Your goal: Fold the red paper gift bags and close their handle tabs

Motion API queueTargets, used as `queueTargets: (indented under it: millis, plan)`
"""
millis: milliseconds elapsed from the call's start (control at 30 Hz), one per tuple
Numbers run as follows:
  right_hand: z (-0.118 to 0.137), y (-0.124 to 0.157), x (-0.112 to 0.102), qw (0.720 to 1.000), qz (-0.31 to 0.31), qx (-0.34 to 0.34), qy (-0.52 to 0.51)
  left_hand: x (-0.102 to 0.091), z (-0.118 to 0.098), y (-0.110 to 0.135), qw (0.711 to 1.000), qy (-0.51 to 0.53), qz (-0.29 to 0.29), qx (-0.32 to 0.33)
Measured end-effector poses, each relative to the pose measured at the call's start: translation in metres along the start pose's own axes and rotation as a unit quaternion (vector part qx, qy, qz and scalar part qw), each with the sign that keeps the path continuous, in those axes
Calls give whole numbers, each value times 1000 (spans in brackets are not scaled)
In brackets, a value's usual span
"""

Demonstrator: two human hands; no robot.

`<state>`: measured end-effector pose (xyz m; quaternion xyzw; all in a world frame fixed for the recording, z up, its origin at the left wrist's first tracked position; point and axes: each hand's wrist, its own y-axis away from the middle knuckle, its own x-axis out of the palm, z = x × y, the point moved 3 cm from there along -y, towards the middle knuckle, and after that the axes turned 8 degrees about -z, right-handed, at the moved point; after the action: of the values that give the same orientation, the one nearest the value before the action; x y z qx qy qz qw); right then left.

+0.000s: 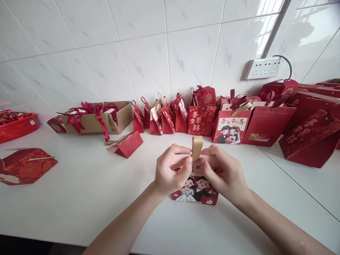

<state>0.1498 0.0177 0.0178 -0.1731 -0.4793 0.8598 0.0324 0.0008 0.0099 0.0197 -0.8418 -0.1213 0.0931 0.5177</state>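
A small red gift box (pixel 195 191) printed with a cartoon bride and groom stands upright on the white counter in front of me. A gold ribbon loop (pixel 197 147) sticks up from its top. My left hand (pixel 171 171) pinches the top of the box at the base of the ribbon from the left. My right hand (pixel 225 173) grips the same top edge from the right, fingers curled. Both hands cover the upper half of the box.
A row of finished red gift boxes (pixel 202 118) and bags lines the tiled wall. A cardboard box (pixel 92 120) with red ribbons sits at the back left, a tipped red box (pixel 126 143) before it. A flat red box (pixel 25 166) lies left, a red basin (pixel 16 125) far left. A wall socket (pixel 261 68) is at upper right.
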Motion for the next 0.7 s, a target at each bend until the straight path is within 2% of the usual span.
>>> queueTargets:
  millis: [300, 433, 567, 700]
  plan:
    - [0, 0, 0, 1000, -2, -3, -6, 0, -1, 1, 1000, -23, 0, -14]
    - [-2, -1, 0, 1000, 3, 20, -18, 0, 2, 2, 998, 0, 7, -67]
    - [-7, -5, -2, 998, -7, 55, -19, 1, 18, 9, 979, 63, 69, -183]
    - [-27, -11, -12, 987, -67, 143, -4, 8, 39, 24, 944, 60, 193, -262]
